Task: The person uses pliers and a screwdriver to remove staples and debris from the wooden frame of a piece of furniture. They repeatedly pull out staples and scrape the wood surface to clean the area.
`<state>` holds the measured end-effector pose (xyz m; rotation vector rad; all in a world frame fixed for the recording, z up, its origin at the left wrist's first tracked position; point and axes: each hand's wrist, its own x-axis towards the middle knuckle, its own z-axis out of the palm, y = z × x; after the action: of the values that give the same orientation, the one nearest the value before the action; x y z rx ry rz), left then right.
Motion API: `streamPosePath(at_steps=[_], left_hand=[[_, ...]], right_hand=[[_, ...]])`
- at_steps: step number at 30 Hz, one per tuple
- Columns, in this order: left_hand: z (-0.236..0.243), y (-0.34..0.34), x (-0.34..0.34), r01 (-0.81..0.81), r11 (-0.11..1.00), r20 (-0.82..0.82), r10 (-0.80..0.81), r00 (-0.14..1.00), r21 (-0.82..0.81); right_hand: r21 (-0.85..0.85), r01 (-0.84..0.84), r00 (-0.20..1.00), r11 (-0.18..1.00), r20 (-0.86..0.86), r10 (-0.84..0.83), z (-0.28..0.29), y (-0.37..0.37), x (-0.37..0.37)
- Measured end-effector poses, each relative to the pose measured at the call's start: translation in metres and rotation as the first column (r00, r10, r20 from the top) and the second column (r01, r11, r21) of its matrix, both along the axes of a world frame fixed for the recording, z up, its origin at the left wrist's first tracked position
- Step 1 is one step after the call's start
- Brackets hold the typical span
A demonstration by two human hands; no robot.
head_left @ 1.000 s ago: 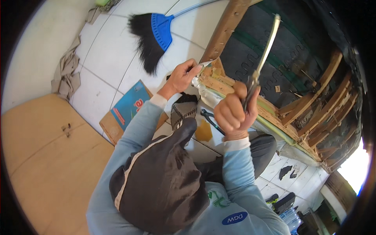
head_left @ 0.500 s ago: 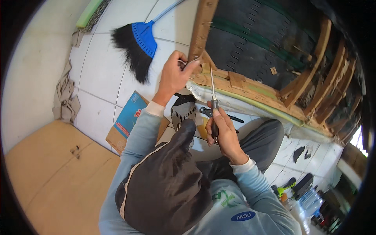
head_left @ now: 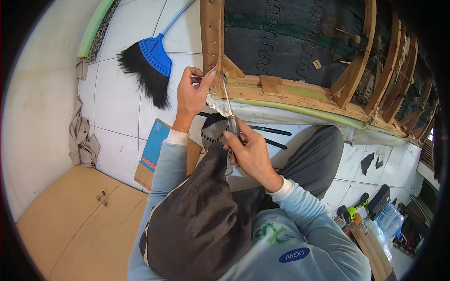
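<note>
My right hand (head_left: 253, 152) is wrapped round the dark handle of a screwdriver (head_left: 228, 104). The long metal shaft points away from me, and its tip meets the inner corner of a wooden furniture frame (head_left: 213, 33). At the same corner my left hand (head_left: 193, 96) has its fingers curled and its thumb against the wood; whatever it pinches is too small to make out. Whitish fabric and a yellow-green foam edge (head_left: 300, 110) run along the near rail. Black zigzag springs (head_left: 266, 40) stretch across the dark backing inside the frame.
Pliers (head_left: 272, 136) lie on the tiles beyond my right hand. A blue broom (head_left: 152, 58) lies to the left, near a flattened cardboard piece (head_left: 157, 140) and a wooden panel (head_left: 77, 220). A green-black tool (head_left: 354, 208) and a clear plastic bottle (head_left: 389, 218) stand at lower right.
In the picture the frame and broom sit further left as my view shifts. The screwdriver's tip has moved down closer into the corner, and its handle tilts more. My left hand stays at that corner.
</note>
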<state>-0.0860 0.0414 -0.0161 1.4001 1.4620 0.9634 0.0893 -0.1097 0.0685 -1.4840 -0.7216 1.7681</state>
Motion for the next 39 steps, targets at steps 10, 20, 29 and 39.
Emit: streamPosePath(at_steps=[10, 20, 29, 39], left_hand=[[-0.008, 0.0, 0.0, -0.026, 1.0, 0.042, 0.026, 0.999, 0.013], [-0.014, 0.001, 0.0, -0.035, 0.999, 0.086, 0.037, 0.996, -0.02], [-0.008, 0.0, -0.003, -0.012, 0.999, 0.075, 0.009, 0.997, 0.033], [-0.004, 0.001, 0.0, -0.016, 1.0, 0.079, 0.015, 0.997, 0.011]], right_hand=[[-0.335, 0.16, 0.845, 0.929, -0.439, -0.304, 0.025, 0.016, -0.038], [-0.479, 0.098, 0.449, 0.872, -0.761, -0.468, 0.02, 0.023, -0.047], [-0.563, -0.071, 0.756, 0.823, -0.569, -0.324, 0.005, 0.042, -0.044], [-0.142, -0.117, -0.341, 0.983, -0.924, -0.174, -0.07, 0.023, -0.063]])
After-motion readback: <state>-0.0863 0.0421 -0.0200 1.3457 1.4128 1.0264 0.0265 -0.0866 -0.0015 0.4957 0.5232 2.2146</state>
